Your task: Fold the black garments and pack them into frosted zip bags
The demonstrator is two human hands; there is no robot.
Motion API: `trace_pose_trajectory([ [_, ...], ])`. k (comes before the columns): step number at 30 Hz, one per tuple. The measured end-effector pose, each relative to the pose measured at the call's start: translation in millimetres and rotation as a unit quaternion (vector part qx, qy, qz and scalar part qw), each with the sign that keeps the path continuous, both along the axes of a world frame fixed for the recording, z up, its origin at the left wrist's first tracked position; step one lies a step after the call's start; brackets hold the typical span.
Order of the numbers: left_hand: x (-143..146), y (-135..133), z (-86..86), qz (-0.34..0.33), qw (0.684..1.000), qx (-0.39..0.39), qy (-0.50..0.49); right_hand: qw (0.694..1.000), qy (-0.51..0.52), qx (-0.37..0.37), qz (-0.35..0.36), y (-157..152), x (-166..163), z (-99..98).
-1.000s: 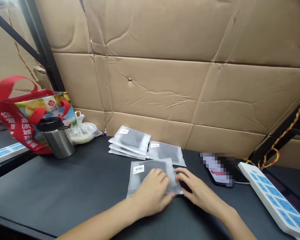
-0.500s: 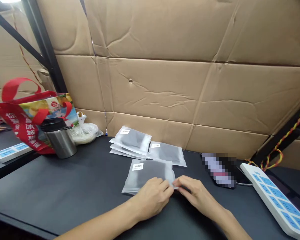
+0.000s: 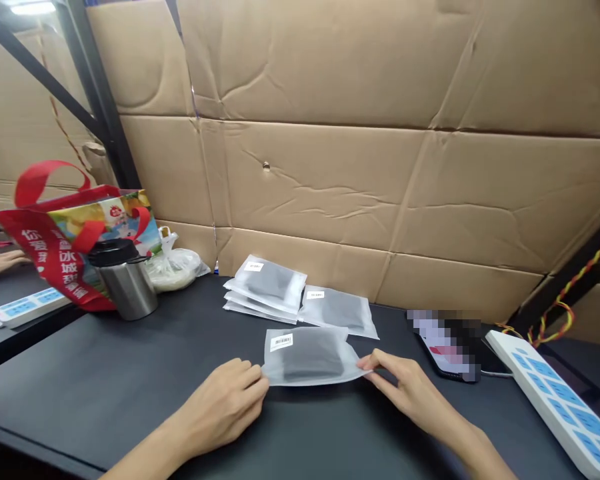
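Left hand (image 3: 230, 400) has swung across to the pouch's (image 3: 310, 357) left near corner!
Its curled fingers grip there, right hand (image 3: 407, 383) pinching the opposite near corner; the stack (image 3: 267, 280) and lone packet (image 3: 337, 312) behind look set aside, this one remaining in hand. Table (image 3: 130, 373) opens wide leftward; phone (image 3: 447, 357) and strip (image 3: 555, 400) crowd right, cardboard (image 3: 330, 187) closes the back.

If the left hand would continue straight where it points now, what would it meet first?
Most likely the nearest frosted pouch; the left hand appears to grip its near left corner.
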State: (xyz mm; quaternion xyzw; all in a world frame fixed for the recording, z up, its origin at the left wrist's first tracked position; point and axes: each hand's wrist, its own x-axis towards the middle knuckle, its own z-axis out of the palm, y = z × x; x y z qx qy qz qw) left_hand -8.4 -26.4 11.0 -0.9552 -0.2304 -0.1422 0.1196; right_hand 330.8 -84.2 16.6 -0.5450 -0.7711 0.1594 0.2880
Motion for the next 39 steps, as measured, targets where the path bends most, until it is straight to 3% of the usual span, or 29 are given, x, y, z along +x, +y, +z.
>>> trace_pose_trajectory([
  [3, 2, 4, 5.4, -0.021, 0.998, 0.036, -0.048, 0.991, -0.102, 0.086, -0.017, -1, -8, 6.6],
  [7, 8, 6, 15.2, -0.056, 0.992, 0.062, -0.094, 0.955, -0.231, 0.184, 0.021, 6, -42, 9.6],
  [10, 9, 8, 15.1, -0.069, 0.989, 0.061, -0.113, 0.94, -0.256, 0.223, 0.02, 13, -65, 8.4],
  [12, 10, 14, 10.2, -0.047, 0.986, 0.028, -0.159, 0.946, -0.228, 0.228, 0.011, 14, -69, 12.2],
  [16, 11, 31, -4.6, 0.075, 0.964, -0.124, -0.225, 0.951, -0.111, 0.27, -0.1, 17, -52, 36.1],
  [18, 13, 38, -12.2, 0.099, 0.963, -0.168, -0.186, 0.921, -0.099, 0.326, -0.188, 28, -39, 46.3],
  [20, 14, 42, -19.0, 0.086, 0.973, -0.173, -0.129, 0.895, -0.136, 0.355, -0.234, 47, -30, 45.1],
  [22, 14, 43, -24.3, 0.077, 0.979, -0.167, -0.083, 0.902, -0.189, 0.325, -0.211, 70, -27, 29.6],
  [25, 12, 42, -28.1, 0.084, 0.981, -0.165, -0.06, 0.935, -0.248, 0.221, -0.123, 98, -29, -8.0],
  [28, 12, 42, -28.6, 0.083, 0.981, -0.164, -0.058, 0.944, -0.252, 0.177, -0.118, 107, -34, -34.0],
  [31, 11, 44, -28.7, 0.078, 0.981, -0.169, -0.061, 0.946, -0.231, 0.19, -0.122, 97, -37, -35.5],
  [35, 2, 49, -31.5, 0.075, 0.979, -0.175, -0.074, 0.952, -0.2, 0.223, -0.064, 60, -34, -31.1],
  [39, -14, 60, -39.9, 0.153, 0.974, -0.148, -0.082, 0.972, -0.191, 0.119, -0.058, 20, -21, -43.6],
])
